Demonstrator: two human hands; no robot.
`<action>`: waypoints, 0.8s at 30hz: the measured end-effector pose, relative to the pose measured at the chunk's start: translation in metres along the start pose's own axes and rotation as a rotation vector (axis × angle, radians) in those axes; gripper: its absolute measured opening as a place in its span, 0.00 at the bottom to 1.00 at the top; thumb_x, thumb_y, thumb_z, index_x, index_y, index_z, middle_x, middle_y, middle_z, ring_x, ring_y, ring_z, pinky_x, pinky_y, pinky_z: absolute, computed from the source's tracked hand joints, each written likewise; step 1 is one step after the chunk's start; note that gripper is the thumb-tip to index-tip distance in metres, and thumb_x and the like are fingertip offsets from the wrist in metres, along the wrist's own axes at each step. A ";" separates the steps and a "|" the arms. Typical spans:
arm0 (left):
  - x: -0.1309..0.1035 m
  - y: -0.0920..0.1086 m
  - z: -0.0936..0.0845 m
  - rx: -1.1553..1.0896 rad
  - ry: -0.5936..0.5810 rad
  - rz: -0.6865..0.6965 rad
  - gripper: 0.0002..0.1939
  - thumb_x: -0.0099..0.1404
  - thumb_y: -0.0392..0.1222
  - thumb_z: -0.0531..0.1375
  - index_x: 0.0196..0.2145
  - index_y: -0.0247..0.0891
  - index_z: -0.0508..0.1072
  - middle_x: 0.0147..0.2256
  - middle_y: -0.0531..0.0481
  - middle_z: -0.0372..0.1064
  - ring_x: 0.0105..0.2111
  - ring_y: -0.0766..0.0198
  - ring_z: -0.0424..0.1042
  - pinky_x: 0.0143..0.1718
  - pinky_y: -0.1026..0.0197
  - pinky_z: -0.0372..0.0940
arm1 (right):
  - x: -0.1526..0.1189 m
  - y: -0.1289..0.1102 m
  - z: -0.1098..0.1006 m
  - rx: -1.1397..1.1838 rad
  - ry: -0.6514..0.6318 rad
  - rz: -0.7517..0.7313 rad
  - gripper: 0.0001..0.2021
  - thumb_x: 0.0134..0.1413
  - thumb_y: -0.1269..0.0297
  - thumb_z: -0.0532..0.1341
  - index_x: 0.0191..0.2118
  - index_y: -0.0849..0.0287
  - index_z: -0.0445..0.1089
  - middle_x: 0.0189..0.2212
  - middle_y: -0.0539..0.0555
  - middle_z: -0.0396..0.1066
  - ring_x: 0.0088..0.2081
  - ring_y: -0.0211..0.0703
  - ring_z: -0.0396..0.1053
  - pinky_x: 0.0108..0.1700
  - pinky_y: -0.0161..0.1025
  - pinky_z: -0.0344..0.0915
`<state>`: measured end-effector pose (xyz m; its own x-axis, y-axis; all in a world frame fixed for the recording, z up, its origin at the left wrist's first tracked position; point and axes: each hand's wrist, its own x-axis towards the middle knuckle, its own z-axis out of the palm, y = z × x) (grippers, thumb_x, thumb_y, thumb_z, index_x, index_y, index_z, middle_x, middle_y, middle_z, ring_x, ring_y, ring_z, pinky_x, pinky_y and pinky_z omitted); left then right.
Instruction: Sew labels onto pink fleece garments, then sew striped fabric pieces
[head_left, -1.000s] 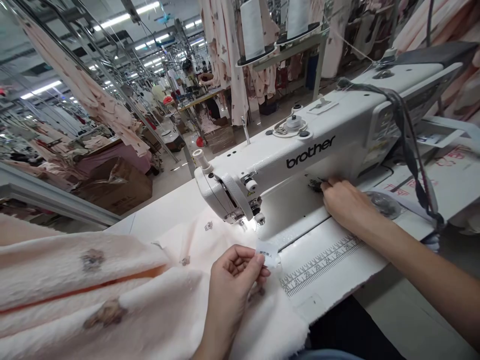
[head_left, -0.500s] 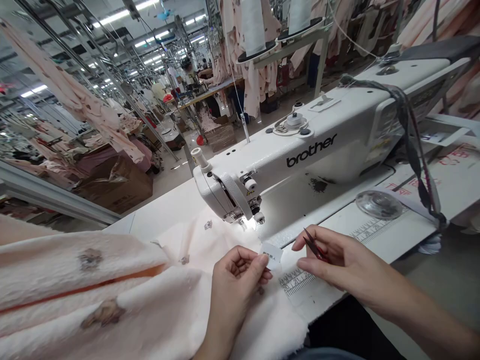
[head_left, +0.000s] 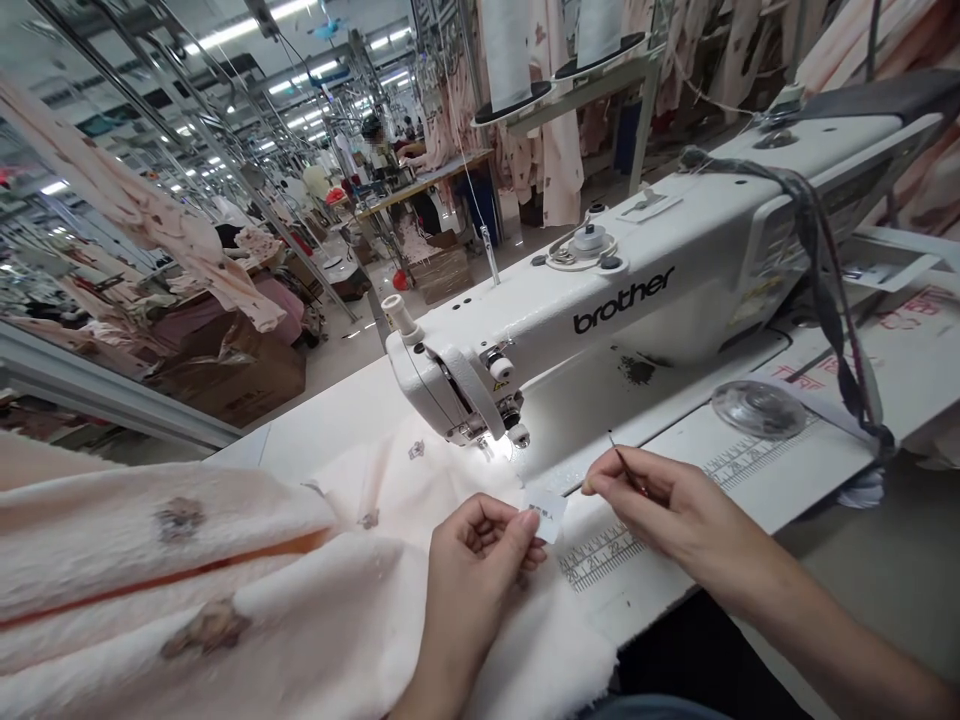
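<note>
Right in front of the white Brother sewing machine (head_left: 551, 332), left hand (head_left: 480, 560) has a small white printed label (head_left: 549, 508) pinched in its fingers, just left of the right hand (head_left: 675, 510), whose fingers grip a slim dark pointed tool (head_left: 620, 457).

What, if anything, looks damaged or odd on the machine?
A ragged dark patch marks the white machine, below the "brother" lettering. It looks odd against the pale surface; stain or worn paint, I cannot tell.
</note>
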<state>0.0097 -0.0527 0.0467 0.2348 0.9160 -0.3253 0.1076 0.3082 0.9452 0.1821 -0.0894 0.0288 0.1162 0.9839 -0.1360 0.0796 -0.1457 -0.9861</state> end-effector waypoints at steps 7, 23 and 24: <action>0.004 -0.001 -0.002 -0.031 -0.028 -0.030 0.13 0.53 0.46 0.66 0.27 0.31 0.71 0.20 0.48 0.70 0.19 0.70 0.66 0.19 0.72 0.59 | -0.015 0.012 -0.009 0.036 -0.229 0.126 0.19 0.57 0.44 0.53 0.34 0.57 0.59 0.26 0.47 0.55 0.28 0.35 0.56 0.31 0.33 0.56; 0.003 -0.001 0.000 -0.050 -0.015 0.017 0.12 0.52 0.40 0.66 0.32 0.33 0.70 0.24 0.51 0.67 0.23 0.68 0.69 0.21 0.71 0.61 | 0.005 0.028 -0.026 -0.458 0.076 -0.134 0.17 0.60 0.53 0.51 0.50 0.54 0.60 0.35 0.51 0.65 0.36 0.41 0.65 0.37 0.36 0.62; 0.003 -0.001 0.000 -0.059 -0.008 0.020 0.12 0.52 0.40 0.66 0.32 0.33 0.70 0.25 0.52 0.66 0.23 0.68 0.69 0.21 0.71 0.62 | 0.011 0.030 -0.031 -0.597 0.166 -0.192 0.16 0.60 0.55 0.50 0.51 0.55 0.60 0.37 0.52 0.66 0.37 0.42 0.65 0.38 0.37 0.62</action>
<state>0.0107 -0.0500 0.0444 0.2438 0.9203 -0.3061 0.0454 0.3044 0.9515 0.2161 -0.0858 0.0003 0.1929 0.9760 0.1011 0.6455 -0.0486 -0.7622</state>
